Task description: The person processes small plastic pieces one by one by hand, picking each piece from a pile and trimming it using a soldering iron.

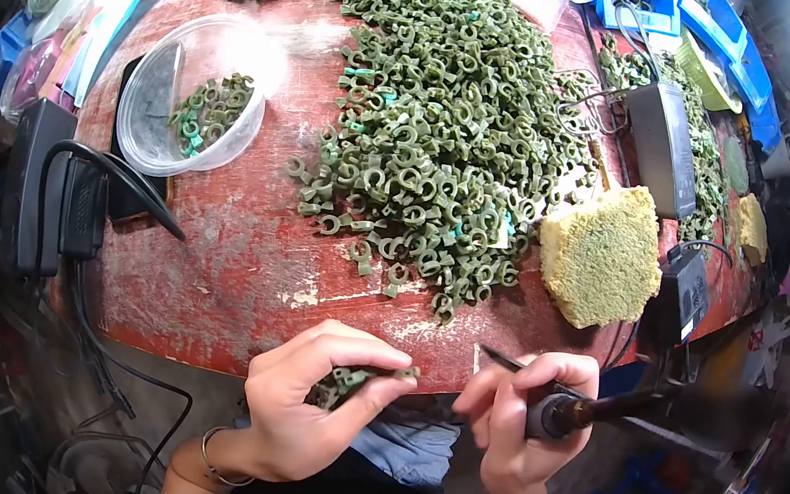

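Observation:
My left hand [303,401] is closed around a few small green ring-shaped plastic clips [343,381], one of them pinched between thumb and forefinger at the table's front edge. To its right, my right hand [525,432] grips a dark pointed hand tool [503,359]. Its thin black tip points up and left, apart from the clips. A thick grey cylinder with a brownish end [561,414] shows at the back of the same hand, running into a blurred dark shape at right. Beyond both hands spreads a large heap of the same green clips [431,131].
A round clear tub [136,135] at left holds some clips. A yellow sponge block [601,256] lies right of the heap, near a grey box-shaped device [662,143]. Black adapters [40,187] with cables stand at the left edge. Blue bins [656,9] sit at the back right.

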`<action>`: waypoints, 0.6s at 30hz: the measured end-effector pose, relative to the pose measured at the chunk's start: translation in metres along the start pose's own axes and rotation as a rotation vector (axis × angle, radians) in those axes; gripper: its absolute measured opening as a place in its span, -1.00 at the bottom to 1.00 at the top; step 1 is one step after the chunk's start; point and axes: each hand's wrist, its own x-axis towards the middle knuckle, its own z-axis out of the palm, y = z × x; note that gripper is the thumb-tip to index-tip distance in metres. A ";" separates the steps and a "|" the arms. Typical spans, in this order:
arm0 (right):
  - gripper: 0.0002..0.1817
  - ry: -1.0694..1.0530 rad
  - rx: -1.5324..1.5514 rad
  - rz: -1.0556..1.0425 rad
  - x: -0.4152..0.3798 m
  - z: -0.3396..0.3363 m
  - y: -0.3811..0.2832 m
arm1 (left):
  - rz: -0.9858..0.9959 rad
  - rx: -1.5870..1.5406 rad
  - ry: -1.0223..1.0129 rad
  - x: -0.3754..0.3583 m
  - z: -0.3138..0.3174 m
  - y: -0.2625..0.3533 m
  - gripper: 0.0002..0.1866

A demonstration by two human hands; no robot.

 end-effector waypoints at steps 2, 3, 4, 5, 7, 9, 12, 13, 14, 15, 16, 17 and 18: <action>-0.76 0.025 -0.048 -0.018 0.004 0.000 0.008 | 0.093 0.106 0.090 0.002 0.002 -0.007 -0.80; -0.70 -0.086 -0.318 -0.070 0.008 -0.011 0.009 | 0.086 0.124 0.109 0.000 0.001 -0.010 -0.80; -0.68 -0.136 -0.485 -0.119 0.012 -0.014 0.005 | 0.079 0.142 0.127 -0.002 0.000 -0.013 -0.80; -0.65 -0.188 -0.651 -0.169 0.015 -0.015 0.001 | 0.073 0.160 0.146 -0.003 -0.001 -0.016 -0.79; -0.58 -0.211 -0.735 -0.230 0.013 -0.019 0.008 | 0.066 0.191 0.169 -0.002 -0.004 -0.016 -0.78; -0.54 -0.234 -0.821 -0.326 0.007 -0.025 0.017 | 0.077 0.221 0.174 0.000 -0.006 -0.016 -0.77; -0.52 -0.208 -0.968 -0.394 -0.002 -0.030 0.022 | 0.059 0.213 0.183 0.000 -0.007 -0.017 -0.77; -0.52 -0.214 -1.021 -0.379 -0.003 -0.031 0.021 | 0.054 0.214 0.184 0.000 -0.007 -0.017 -0.76; -0.52 -0.215 -1.029 -0.421 -0.002 -0.032 0.024 | 0.049 0.214 0.185 0.000 -0.008 -0.017 -0.76; -0.52 -0.216 -1.023 -0.420 -0.002 -0.031 0.024 | 0.044 0.213 0.185 0.000 -0.008 -0.018 -0.76; -0.52 -0.216 -1.018 -0.418 -0.002 -0.030 0.023 | 0.058 0.221 0.186 0.000 -0.008 -0.019 -0.76; -0.51 -0.216 -1.013 -0.416 -0.002 -0.030 0.023 | 0.073 0.228 0.186 0.000 -0.009 -0.020 -0.76; -0.51 -0.217 -1.012 -0.419 -0.002 -0.030 0.023 | 0.087 0.235 0.186 0.000 -0.009 -0.021 -0.76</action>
